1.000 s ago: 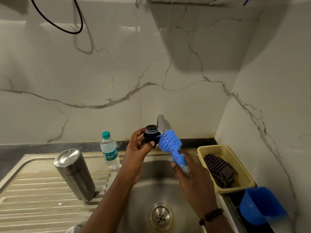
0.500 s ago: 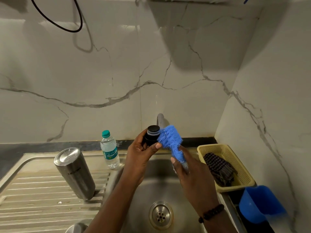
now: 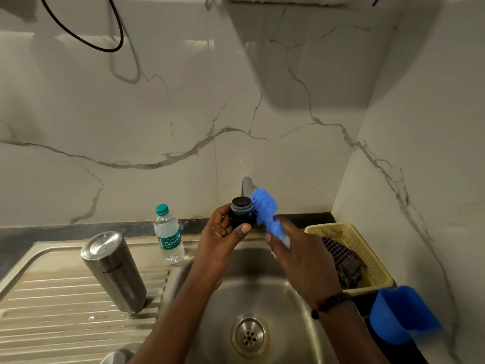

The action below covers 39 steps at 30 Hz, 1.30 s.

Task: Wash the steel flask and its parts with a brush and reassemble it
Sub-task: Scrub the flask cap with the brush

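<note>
My left hand (image 3: 223, 240) grips a black threaded flask stopper (image 3: 241, 211) above the sink bowl (image 3: 262, 298). My right hand (image 3: 304, 261) holds a blue bristle brush (image 3: 265, 211), whose bristles press against the stopper's right side. The steel flask body (image 3: 112, 269) stands upside down on the ribbed draining board (image 3: 52, 311) at the left. A rounded steel piece (image 3: 118, 357) shows at the bottom edge; I cannot tell what it is.
A steel tap (image 3: 246, 185) rises behind the stopper. A small water bottle (image 3: 169, 235) stands on the sink's back rim. At the right, a yellow basket (image 3: 367, 253) holds a checked cloth (image 3: 341, 261), with a blue plastic mug (image 3: 401, 313) in front. The drain (image 3: 249, 336) lies below my hands.
The brush has slid up along the stopper's right side. My left hand has turned the stopper slightly. The flask body has not moved.
</note>
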{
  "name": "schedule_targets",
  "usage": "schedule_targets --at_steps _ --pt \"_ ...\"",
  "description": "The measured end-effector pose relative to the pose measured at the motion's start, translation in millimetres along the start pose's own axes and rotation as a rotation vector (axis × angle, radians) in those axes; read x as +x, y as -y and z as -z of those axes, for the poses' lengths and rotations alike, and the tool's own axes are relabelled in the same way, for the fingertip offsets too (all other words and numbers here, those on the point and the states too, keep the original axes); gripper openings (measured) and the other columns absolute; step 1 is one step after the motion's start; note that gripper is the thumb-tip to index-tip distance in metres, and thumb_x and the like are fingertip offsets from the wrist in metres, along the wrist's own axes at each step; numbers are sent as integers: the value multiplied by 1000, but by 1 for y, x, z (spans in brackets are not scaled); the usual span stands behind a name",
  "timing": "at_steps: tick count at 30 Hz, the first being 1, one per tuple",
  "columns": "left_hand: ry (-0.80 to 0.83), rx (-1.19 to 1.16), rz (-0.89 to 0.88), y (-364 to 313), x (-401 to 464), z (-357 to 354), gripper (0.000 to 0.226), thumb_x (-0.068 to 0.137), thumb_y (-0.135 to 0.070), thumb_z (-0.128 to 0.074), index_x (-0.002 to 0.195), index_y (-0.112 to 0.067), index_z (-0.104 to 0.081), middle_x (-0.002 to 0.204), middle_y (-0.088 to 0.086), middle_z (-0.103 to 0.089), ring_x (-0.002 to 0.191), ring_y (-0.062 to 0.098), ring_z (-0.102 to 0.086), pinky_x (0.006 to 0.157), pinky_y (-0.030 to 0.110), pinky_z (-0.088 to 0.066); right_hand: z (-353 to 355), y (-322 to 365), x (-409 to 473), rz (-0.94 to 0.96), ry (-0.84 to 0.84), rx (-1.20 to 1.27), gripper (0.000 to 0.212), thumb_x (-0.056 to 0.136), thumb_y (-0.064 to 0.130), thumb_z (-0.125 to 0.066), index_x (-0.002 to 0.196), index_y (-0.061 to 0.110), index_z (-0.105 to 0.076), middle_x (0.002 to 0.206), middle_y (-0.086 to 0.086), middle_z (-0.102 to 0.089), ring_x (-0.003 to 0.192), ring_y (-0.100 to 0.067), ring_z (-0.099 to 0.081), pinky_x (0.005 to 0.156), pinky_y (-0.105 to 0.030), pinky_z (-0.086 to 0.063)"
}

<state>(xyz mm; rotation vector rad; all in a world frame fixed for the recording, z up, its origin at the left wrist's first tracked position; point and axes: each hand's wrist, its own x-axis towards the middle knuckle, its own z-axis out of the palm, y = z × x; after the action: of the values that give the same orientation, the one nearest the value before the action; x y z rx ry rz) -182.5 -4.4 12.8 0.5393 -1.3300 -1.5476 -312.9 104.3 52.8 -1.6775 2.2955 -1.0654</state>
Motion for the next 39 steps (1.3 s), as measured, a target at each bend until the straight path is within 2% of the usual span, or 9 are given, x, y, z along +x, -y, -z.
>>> schedule_targets --at_steps 10,14,18,23,26,28,31,34,39 --pt "52 96 21 3 2 8 56 85 -27 -75 136 -14 -54 127 3 -68 123 19 -61 99 27 -51 -15 -13 -4 -54 15 93 56 94 52 -48 144 27 -44 100 10 -68 80 1 -62 72 -13 -50" --pt "-79 -188 46 0 6 5 78 75 -47 -80 139 -18 -47 122 6 -70 119 22 -64 96 31 -54 -10 -10 -9 50 -51 36 50 95 51 -49 140 29 -47 99 9 -70 80 -2 -63 69 -12 -46" --pt "-141 -284 41 -2 5 -16 28 102 -24 -43 121 -8 -56 116 6 -71 113 21 -65 88 31 -54 -16 -9 -9 10 -66 5 52 94 55 -47 141 33 -44 101 8 -70 81 -5 -64 73 -26 -54" --pt "-173 -295 101 -3 17 -31 36 107 -31 -32 115 -11 -60 102 0 -73 92 12 -66 76 27 -53 -16 -9 5 -30 -52 55 53 95 51 -51 143 29 -44 89 9 -65 72 -3 -59 62 -14 -42" --pt "-248 -324 126 -5 24 -28 42 108 -36 -29 117 -7 -58 100 6 -72 89 15 -68 82 33 -53 -20 -8 -4 -6 -57 55 56 94 54 -48 144 30 -43 103 8 -69 85 -5 -64 74 -24 -54" --pt "-299 -284 125 -3 27 -24 39 108 -38 -28 116 -9 -52 101 11 -66 83 18 -63 71 33 -51 -23 -6 -10 -17 -57 83 57 94 54 -47 145 30 -42 116 5 -68 99 -7 -64 85 -28 -54" --pt "-289 -201 265 0 20 -26 48 107 -45 -27 113 -7 -56 83 12 -62 60 15 -52 49 23 -41 -21 -10 -3 -11 -81 82 57 93 56 -47 144 31 -42 107 8 -69 90 -5 -64 78 -26 -55" --pt "-296 -207 393 -3 20 -25 57 106 -50 -27 108 -5 -62 66 8 -58 48 13 -45 40 20 -34 -15 -10 3 42 -56 83 53 94 54 -50 141 30 -46 88 14 -62 76 -3 -61 69 -19 -52" --pt "-213 -181 554 -13 23 -13 41 104 -36 -34 96 -4 -58 62 14 -55 33 14 -39 30 18 -27 -11 -16 -4 38 24 164 54 92 55 -51 139 31 -48 104 14 -66 86 1 -62 75 -13 -50"
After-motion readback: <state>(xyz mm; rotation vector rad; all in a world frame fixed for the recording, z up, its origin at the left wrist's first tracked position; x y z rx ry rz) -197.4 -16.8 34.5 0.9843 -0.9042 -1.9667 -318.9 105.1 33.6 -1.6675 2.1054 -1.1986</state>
